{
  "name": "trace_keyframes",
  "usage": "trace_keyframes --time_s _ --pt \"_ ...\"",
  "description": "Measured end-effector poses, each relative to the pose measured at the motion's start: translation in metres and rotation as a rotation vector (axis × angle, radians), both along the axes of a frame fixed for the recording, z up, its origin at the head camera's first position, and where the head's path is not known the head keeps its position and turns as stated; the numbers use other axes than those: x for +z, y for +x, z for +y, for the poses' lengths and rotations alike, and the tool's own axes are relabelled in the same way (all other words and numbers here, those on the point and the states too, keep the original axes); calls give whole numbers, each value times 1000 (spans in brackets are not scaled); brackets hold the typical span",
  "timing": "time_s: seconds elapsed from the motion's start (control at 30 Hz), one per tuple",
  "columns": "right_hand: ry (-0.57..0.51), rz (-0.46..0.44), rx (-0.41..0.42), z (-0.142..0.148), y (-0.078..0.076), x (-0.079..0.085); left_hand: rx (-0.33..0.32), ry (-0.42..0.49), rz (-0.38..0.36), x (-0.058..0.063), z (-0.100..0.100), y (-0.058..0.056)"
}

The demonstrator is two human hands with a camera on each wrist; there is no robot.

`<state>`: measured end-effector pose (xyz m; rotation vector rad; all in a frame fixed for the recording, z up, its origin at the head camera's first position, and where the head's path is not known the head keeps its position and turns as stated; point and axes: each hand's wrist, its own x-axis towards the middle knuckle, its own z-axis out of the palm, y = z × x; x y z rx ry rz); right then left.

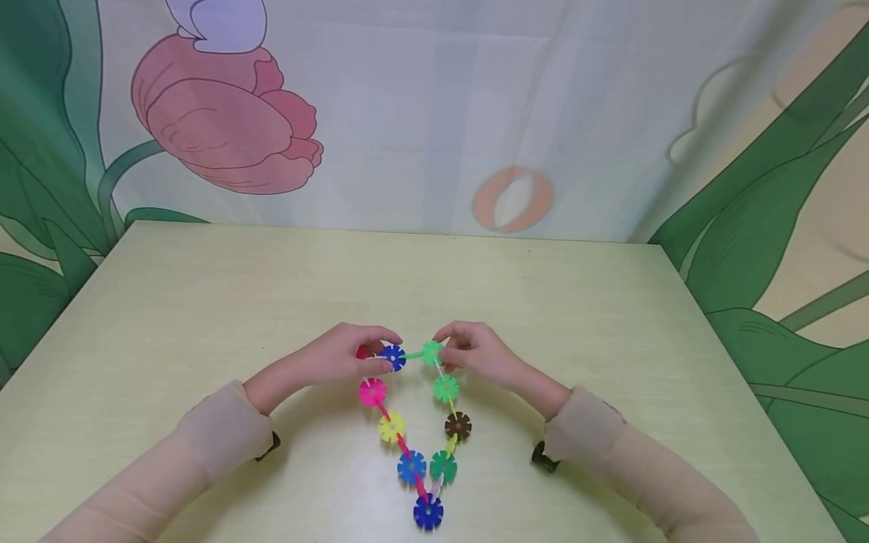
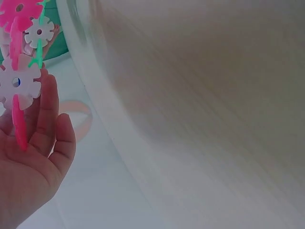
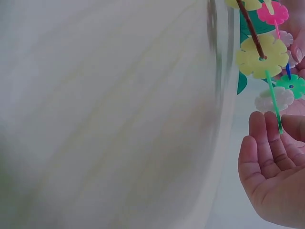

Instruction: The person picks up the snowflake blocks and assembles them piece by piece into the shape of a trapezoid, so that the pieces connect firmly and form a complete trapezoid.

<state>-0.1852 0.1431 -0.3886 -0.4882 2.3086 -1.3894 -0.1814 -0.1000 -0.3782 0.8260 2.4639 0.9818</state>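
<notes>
A closed loop of interlocking notched plastic discs [image 1: 391, 427] hangs between my two hands in the head view. My left hand [image 1: 337, 353] pinches the loop's top left, at a dark blue disc [image 1: 393, 357] and a mostly covered red one. With thumb and fingertips, my right hand [image 1: 480, 351] holds a light green disc [image 1: 432, 352] at the top right. Lowest is another dark blue disc [image 1: 428, 512]; a brown disc [image 1: 458, 426] sits on the right side. In the left wrist view, a white disc [image 2: 28, 78] is by the fingers; a pale yellow disc [image 3: 262, 55] shows in the right.
The pale wooden table [image 1: 224, 302] spreads under both arms. Behind it hangs a printed cloth [image 1: 407, 113] with flowers and leaves. Dark straps [image 1: 545, 457] show at the cuffs of the beige sleeves [image 1: 597, 430].
</notes>
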Motion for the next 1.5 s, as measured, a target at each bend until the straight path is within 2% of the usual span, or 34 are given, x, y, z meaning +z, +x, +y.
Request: trace_keyframes --time_s 0.2,0.37,0.47,0.67,1.1,1.33,1.5 --pt "-19 -18 13 -12 12 20 -7 -84 96 -2 5 1" --pt "-40 -35 15 -14 4 6 -20 -78 140 -3 5 3" --pt "-58 -42 5 -14 1 1 -25 -58 147 -3 4 3" --pt "-79 -22 -8 -15 -1 3 -38 -35 133 -3 3 3" --pt "-125 16 12 -19 -3 4 -63 -49 207 -7 7 3" --pt "-118 6 7 -20 -3 6 -54 -21 192 -5 8 4" --pt "-106 18 7 -20 -3 7 -24 23 157 -5 9 4"
